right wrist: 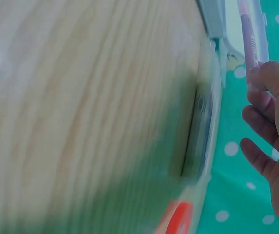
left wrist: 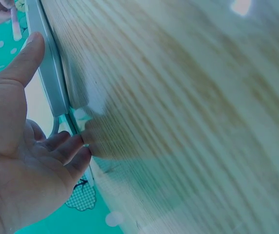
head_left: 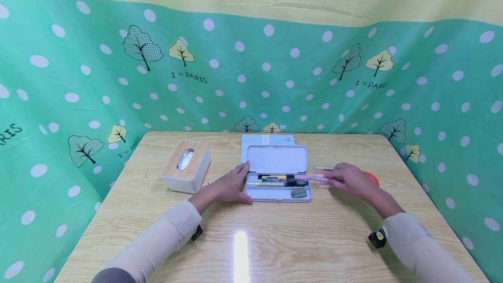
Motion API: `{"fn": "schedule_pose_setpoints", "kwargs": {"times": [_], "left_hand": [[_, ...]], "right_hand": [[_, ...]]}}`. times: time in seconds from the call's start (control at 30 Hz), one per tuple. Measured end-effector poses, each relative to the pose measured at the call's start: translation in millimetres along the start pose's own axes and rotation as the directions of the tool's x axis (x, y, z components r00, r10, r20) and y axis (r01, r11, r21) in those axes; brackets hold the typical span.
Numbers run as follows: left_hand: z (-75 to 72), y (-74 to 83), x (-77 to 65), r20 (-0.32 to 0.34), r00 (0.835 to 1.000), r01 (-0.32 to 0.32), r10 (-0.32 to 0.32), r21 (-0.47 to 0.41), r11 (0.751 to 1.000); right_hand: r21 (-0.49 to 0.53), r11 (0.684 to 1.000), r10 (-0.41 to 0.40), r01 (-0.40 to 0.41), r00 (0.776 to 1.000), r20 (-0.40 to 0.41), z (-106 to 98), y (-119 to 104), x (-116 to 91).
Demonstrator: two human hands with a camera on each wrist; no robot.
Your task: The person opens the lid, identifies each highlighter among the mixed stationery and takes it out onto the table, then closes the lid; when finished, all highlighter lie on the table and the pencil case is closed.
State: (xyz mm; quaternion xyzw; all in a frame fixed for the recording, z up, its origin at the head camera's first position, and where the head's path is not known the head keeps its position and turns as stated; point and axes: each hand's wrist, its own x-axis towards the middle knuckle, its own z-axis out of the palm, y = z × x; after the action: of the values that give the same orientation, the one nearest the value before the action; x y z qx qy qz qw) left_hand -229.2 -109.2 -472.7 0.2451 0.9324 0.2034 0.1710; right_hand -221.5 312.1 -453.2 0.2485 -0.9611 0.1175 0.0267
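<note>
A white pencil case [head_left: 269, 194] lies with its lid raised in the middle of the table. Several pens and markers [head_left: 275, 183] fill its back compartment, and a grey eraser [head_left: 299, 193] sits in the front right one. My left hand [head_left: 229, 185] rests against the case's left end, thumb near the front corner and fingers toward the lid. Between thumb and fingertips, my right hand [head_left: 349, 180] pinches a pink-lilac pen [right wrist: 249, 41]. That pen points left, its far end over the right part of the back compartment. Under the right hand lies a clear pack [head_left: 320, 171] with slim items.
Behind the case lies a light blue booklet [head_left: 271, 139]. A tissue box [head_left: 186, 163] with a wooden top stands at the left. Just beyond my right hand is a red round object [head_left: 372, 178], partly hidden. A polka-dot cloth [head_left: 291, 64] hangs behind the table.
</note>
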Motion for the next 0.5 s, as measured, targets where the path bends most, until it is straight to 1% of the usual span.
{"fn": "schedule_pose_setpoints", "kwargs": {"times": [0.13, 0.23, 0.5], "left_hand": [[-0.2, 1.0, -0.6, 0.002, 1.0, 0.004, -0.004, 0.008, 1.0], [-0.8, 1.4, -1.1, 0.005, 1.0, 0.007, -0.007, 0.011, 1.0], [-1.0, 1.9, -1.9, 0.009, 1.0, 0.008, -0.008, 0.009, 1.0]], "right_hand": [[-0.008, 1.0, 0.008, -0.008, 1.0, -0.013, 0, 9, -10], [-0.039, 0.999, 0.016, -0.017, 1.0, -0.022, -1, 13, -17], [-0.034, 0.999, -0.017, 0.015, 0.998, -0.058, -1, 25, -33]]}}
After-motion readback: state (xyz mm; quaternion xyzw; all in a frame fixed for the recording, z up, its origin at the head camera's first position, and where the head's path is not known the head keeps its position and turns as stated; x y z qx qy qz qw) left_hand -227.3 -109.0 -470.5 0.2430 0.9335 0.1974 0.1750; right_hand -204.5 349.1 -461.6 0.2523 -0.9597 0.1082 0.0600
